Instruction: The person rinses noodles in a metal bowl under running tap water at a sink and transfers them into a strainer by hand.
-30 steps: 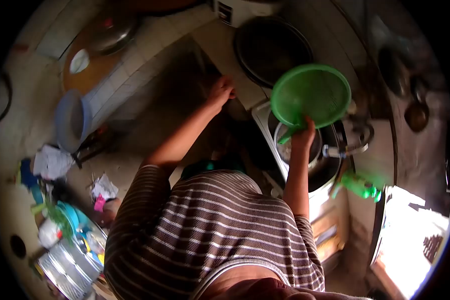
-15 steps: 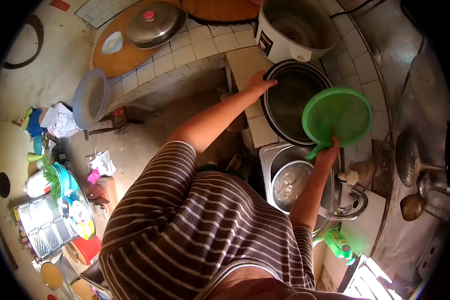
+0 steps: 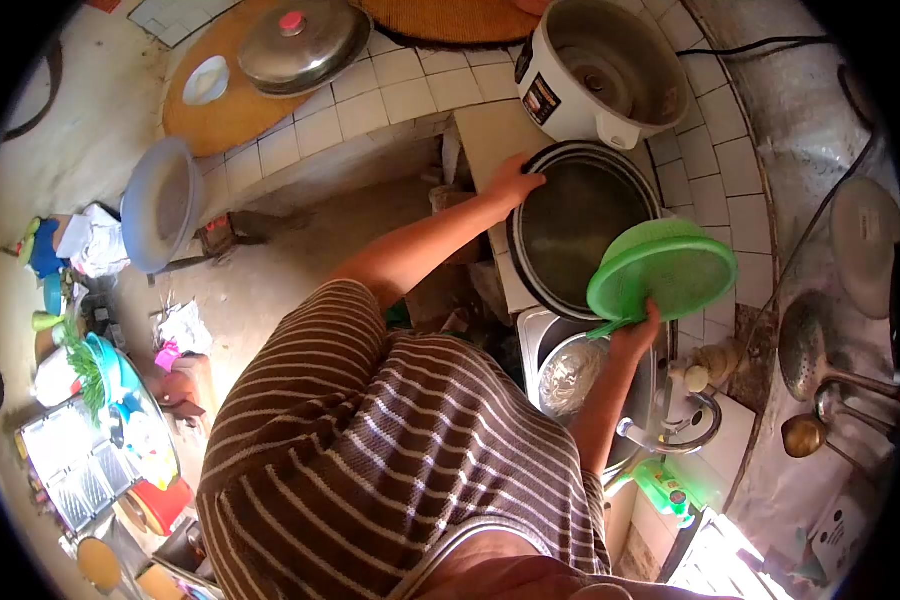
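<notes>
My left hand (image 3: 515,187) is closed on the left rim of a large dark inner pot (image 3: 523,262), which rests on the ledge by the sink. The pot's inside looks dark and wet. In my right hand (image 3: 638,328) is a green plastic strainer (image 3: 670,275), gripped at its handle end. It is tilted over the right side of the pot, and its mesh bowl faces up and away. Below that hand, a metal basin (image 3: 572,375) with shiny contents sits in the sink (image 3: 536,330).
A white rice cooker body (image 3: 560,75) stands behind the pot. The curved faucet (image 3: 705,425) reaches over the sink, near a green detergent bottle (image 3: 662,488). Ladles (image 3: 803,436) and a skimmer (image 3: 802,345) hang at right. A metal lid (image 3: 305,50) lies at the back left.
The green strainer has tipped so its bowl now shows above the rim, and it sits slightly lower and further left. My left hand keeps its hold on the pot rim.
</notes>
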A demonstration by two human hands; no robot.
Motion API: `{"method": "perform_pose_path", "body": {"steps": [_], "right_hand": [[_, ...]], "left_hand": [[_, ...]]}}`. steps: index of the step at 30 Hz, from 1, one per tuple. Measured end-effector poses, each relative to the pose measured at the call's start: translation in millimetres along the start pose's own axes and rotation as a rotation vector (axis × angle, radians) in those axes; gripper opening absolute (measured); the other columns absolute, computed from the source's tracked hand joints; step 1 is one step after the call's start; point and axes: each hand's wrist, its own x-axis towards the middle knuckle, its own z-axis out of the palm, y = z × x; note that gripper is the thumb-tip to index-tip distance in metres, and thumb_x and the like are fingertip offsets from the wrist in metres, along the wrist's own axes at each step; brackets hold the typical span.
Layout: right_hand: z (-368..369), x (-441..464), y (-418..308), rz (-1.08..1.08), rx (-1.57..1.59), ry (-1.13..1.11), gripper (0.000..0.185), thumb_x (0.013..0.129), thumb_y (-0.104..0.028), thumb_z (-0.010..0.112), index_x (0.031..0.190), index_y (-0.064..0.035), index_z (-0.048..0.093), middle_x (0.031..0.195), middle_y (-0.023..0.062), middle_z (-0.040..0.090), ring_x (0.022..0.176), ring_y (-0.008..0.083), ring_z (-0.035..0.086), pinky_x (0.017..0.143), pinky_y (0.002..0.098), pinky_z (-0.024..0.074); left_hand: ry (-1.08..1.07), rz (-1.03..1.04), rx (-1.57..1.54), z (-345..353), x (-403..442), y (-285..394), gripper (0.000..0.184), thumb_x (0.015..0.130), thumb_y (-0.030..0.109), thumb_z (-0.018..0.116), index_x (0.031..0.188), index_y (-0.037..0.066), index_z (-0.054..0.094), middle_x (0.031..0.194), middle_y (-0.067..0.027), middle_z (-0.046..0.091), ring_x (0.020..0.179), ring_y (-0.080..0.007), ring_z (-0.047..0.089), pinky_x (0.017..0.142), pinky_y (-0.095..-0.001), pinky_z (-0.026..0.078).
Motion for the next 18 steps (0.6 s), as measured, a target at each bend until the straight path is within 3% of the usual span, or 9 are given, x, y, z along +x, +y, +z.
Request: {"method": "perform_pose_path", "body": {"steps": [4, 7, 11, 13, 15, 16, 17, 18], "right_hand": [[12, -30, 27, -0.010, 0.018, -0.006, 0.049, 0.081, -0.014, 0.053, 0.125, 0.0024, 0.041, 0.119, 0.0157, 0.051, 0.108, 0.0306, 0.051, 0.093, 0.0453, 0.0425], [29, -51, 50, 0.008, 0.021, -0.015, 0.051, 0.080, -0.015, 0.054, 0.126, 0.0024, 0.041, 0.119, 0.0156, 0.050, 0.108, 0.0305, 0.051, 0.093, 0.0445, 0.0426], [70, -77, 83, 0.058, 0.020, 0.009, 0.051, 0.078, -0.013, 0.054, 0.125, 0.0029, 0.042, 0.117, 0.0150, 0.051, 0.108, 0.0298, 0.051, 0.094, 0.0440, 0.0422], [96, -86, 96, 0.032, 0.019, -0.026, 0.052, 0.077, -0.013, 0.056, 0.124, 0.0030, 0.043, 0.117, 0.0149, 0.052, 0.107, 0.0294, 0.052, 0.093, 0.0432, 0.0425], [119, -86, 107, 0.062, -0.012, -0.035, 0.052, 0.076, -0.014, 0.057, 0.124, 0.0024, 0.044, 0.117, 0.0142, 0.052, 0.107, 0.0288, 0.051, 0.093, 0.0422, 0.0423], [132, -84, 113, 0.068, -0.027, -0.045, 0.052, 0.076, -0.013, 0.058, 0.124, 0.0023, 0.044, 0.116, 0.0137, 0.052, 0.106, 0.0287, 0.052, 0.093, 0.0419, 0.0422], [147, -82, 120, 0.074, -0.042, -0.058, 0.052, 0.076, -0.013, 0.058, 0.123, 0.0022, 0.044, 0.116, 0.0133, 0.052, 0.106, 0.0286, 0.052, 0.093, 0.0416, 0.0421], [166, -82, 126, 0.059, -0.037, -0.075, 0.050, 0.076, -0.012, 0.057, 0.123, 0.0022, 0.045, 0.116, 0.0127, 0.052, 0.106, 0.0286, 0.051, 0.093, 0.0415, 0.0417]], "left_hand": [[-0.030, 0.038, 0.086, -37, 1, -9, 0.047, 0.082, 0.014, 0.065, 0.121, -0.005, 0.049, 0.116, -0.0176, 0.054, 0.106, -0.0263, 0.053, 0.090, -0.0362, 0.042], [0.036, -0.032, 0.144, -72, -22, 13, 0.048, 0.082, 0.015, 0.064, 0.123, -0.004, 0.047, 0.116, -0.0171, 0.055, 0.105, -0.0268, 0.053, 0.090, -0.0357, 0.041], [0.105, 0.032, 0.190, -136, 2, -33, 0.051, 0.082, 0.017, 0.066, 0.123, -0.005, 0.046, 0.115, -0.0154, 0.056, 0.105, -0.0231, 0.053, 0.090, -0.0338, 0.041], [0.041, 0.006, 0.161, -163, -21, 20, 0.046, 0.081, 0.016, 0.066, 0.119, -0.005, 0.049, 0.113, -0.0148, 0.056, 0.103, -0.0203, 0.052, 0.089, -0.0331, 0.041], [0.171, 0.054, 0.060, -187, -25, 35, 0.036, 0.081, 0.014, 0.066, 0.109, -0.004, 0.053, 0.101, -0.0124, 0.059, 0.092, -0.0178, 0.054, 0.081, -0.0325, 0.044], [0.241, 0.119, 0.164, -205, -8, 21, 0.028, 0.080, 0.013, 0.066, 0.100, -0.003, 0.055, 0.088, -0.0091, 0.060, 0.080, -0.0156, 0.055, 0.071, -0.0308, 0.045], [0.246, 0.117, 0.155, -220, 1, 5, 0.028, 0.080, 0.013, 0.066, 0.100, -0.003, 0.055, 0.088, -0.0091, 0.060, 0.080, -0.0156, 0.055, 0.071, -0.0308, 0.045], [0.229, 0.082, 0.055, -228, -10, 38, 0.025, 0.080, 0.012, 0.066, 0.097, -0.003, 0.054, 0.083, -0.0073, 0.058, 0.076, -0.0143, 0.054, 0.067, -0.0298, 0.045]]}}
